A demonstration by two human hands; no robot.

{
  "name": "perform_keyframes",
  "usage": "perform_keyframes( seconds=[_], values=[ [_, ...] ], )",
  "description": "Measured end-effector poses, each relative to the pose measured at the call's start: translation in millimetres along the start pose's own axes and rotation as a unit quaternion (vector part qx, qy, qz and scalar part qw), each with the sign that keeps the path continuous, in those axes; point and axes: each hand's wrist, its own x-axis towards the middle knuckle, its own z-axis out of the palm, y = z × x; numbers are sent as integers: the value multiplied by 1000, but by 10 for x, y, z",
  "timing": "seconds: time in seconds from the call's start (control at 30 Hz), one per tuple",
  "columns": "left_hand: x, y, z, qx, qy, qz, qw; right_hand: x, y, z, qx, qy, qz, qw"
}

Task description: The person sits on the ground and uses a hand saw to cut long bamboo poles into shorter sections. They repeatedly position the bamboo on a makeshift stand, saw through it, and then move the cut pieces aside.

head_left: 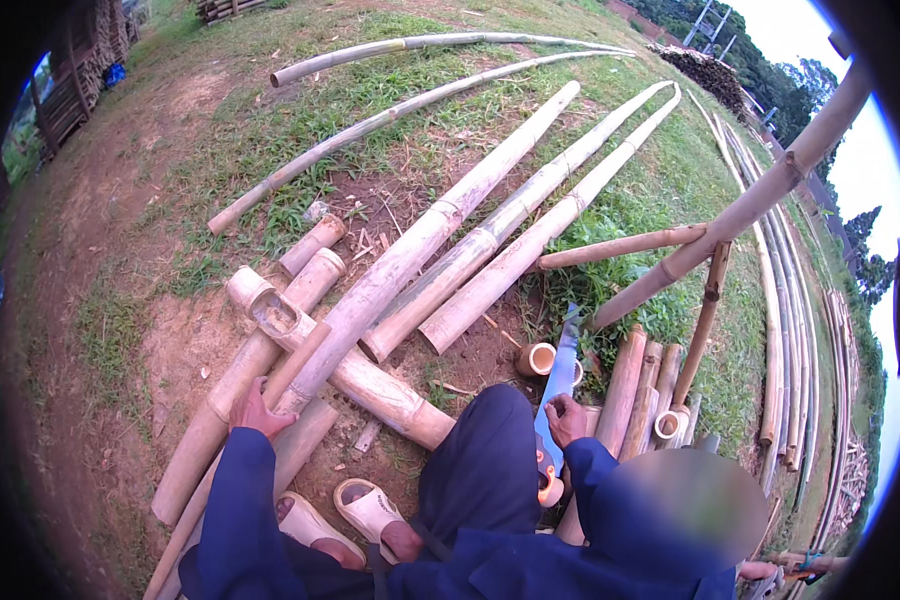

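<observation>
My left hand (257, 412) is closed round a slender bamboo pole (304, 364), which slants down toward the lower left edge. It lies across a thick bamboo piece with an open notch (278, 314) cut near its far end. My right hand (568, 420) has its fingers curled, close beside the blue blade of a handsaw (562, 372); whether anything is in them I cannot make out. The saw's orange and black handle is low, beside my bent knee (482, 440). Thick bamboo poles (420, 245) stretch away in front of me.
Short bamboo pieces (625, 385) lie at my right, near a slanted bamboo post (715, 235) with braces. Cut bamboo rings (536, 359) sit by the saw. Long poles (785, 330) lie farther right. At the lower right, another hand (757, 570) shows beside a pole.
</observation>
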Motion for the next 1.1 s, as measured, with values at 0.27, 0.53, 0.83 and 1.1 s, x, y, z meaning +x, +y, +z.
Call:
perform_keyframes(
  seconds=[0.27, 0.53, 0.83, 1.1],
  values=[
    [0, 14, 78, 6, 3, -6, 1000, -1039, 539, 347, -93, 1, -54, 994],
    [-79, 116, 22, 34, -2, -24, 999, -1716, 961, 697, -7, -67, -166, 984],
    [-38, 128, 17, 33, 0, -21, 999, -1586, 954, 551, -22, -82, -52, 995],
    [-78, 200, 88, 19, 3, -25, 999, -1842, 65, -1094, 214, 144, 101, 961]
  ],
)
